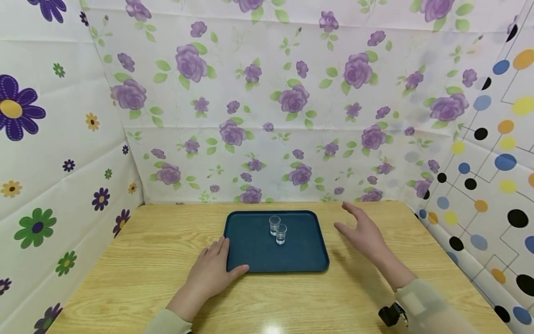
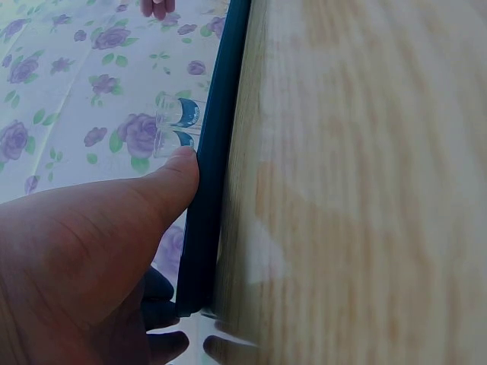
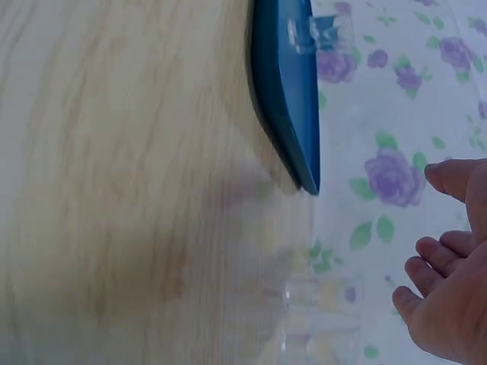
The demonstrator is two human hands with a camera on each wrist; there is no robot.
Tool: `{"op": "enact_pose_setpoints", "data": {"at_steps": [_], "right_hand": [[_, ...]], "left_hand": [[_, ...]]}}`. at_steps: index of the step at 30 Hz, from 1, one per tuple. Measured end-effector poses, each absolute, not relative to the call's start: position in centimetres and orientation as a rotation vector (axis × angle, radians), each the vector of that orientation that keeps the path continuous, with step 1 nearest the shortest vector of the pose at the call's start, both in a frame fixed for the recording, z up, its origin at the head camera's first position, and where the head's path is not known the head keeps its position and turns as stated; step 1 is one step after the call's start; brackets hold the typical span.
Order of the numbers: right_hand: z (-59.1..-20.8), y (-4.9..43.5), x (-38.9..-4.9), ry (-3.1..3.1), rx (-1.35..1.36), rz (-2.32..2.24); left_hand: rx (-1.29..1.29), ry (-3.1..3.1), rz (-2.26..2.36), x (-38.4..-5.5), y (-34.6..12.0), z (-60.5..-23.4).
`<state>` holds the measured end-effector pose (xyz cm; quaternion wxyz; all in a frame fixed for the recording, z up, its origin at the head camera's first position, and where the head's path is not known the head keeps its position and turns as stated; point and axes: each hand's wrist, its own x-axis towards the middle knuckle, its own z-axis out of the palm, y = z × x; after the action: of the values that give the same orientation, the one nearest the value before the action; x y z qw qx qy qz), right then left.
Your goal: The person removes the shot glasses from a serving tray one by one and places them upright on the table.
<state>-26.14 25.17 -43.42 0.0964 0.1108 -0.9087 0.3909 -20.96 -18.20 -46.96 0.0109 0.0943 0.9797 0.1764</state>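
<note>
A dark blue tray [image 1: 254, 257] lies on the wooden table, with two small clear shot glasses [image 1: 281, 234] standing close together on it. My left hand [image 1: 212, 269] holds the tray's near left corner, its fingers along the left side and its thumb on the front rim. The left wrist view shows that thumb [image 2: 171, 182] against the tray edge [image 2: 213, 167]. To the right of the tray, my right hand [image 1: 365, 234] is raised with thumb and fingers apart, holding nothing. Two more clear glasses [image 3: 323, 346] stand beyond the tray corner in the right wrist view; the head view does not show them.
The light wooden tabletop [image 1: 167, 241] surrounds the tray. Patterned cloth walls stand behind it and at both sides, with the purple-flowered cloth [image 1: 267, 153] at the far edge. A small black device [image 1: 392, 315] is strapped at the right wrist.
</note>
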Motion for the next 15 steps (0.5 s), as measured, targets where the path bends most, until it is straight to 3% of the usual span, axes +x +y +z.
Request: {"op": "enact_pose_setpoints", "data": {"at_steps": [15], "right_hand": [[-44.3,19.2,-26.1,-2.730,0.469,1.238]], "left_hand": [[0.280,3.049,0.543,-21.2,-18.3,-47.1]]}}
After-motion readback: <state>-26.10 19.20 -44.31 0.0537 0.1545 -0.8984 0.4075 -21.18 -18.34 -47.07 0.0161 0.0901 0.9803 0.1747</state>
